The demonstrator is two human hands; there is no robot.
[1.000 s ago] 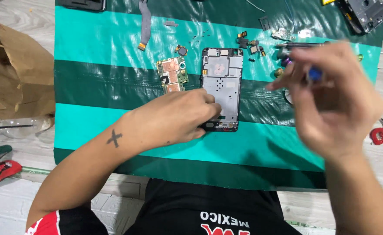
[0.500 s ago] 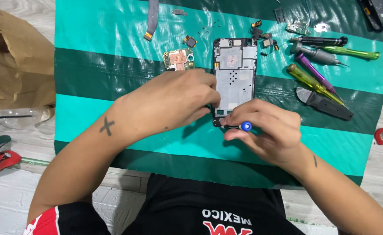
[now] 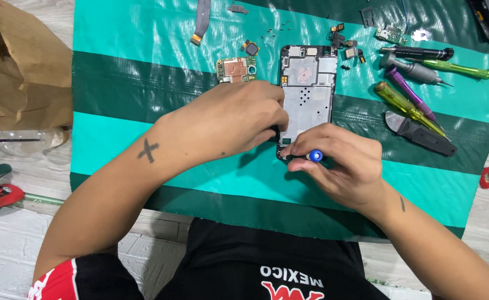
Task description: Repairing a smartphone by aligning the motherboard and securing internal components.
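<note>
An opened phone frame [image 3: 306,91] lies face down on a green striped mat [image 3: 122,83]. My left hand [image 3: 230,119] presses on the frame's lower left edge and steadies it. My right hand [image 3: 341,164] is shut on a small screwdriver with a blue cap [image 3: 315,156], its tip at the frame's bottom end. The bottom corner of the frame is hidden under my fingers.
A copper-shielded circuit board [image 3: 232,69] and small loose parts lie above my left hand. Several screwdrivers [image 3: 408,103] and a black pry tool [image 3: 419,132] rest at the right. A brown paper bag [image 3: 19,78] sits at the left, a red ring [image 3: 488,178] at far right.
My right hand came down from the tool area at the right with the blue-capped screwdriver and set it at the phone frame's bottom. My left hand stayed on the frame.
</note>
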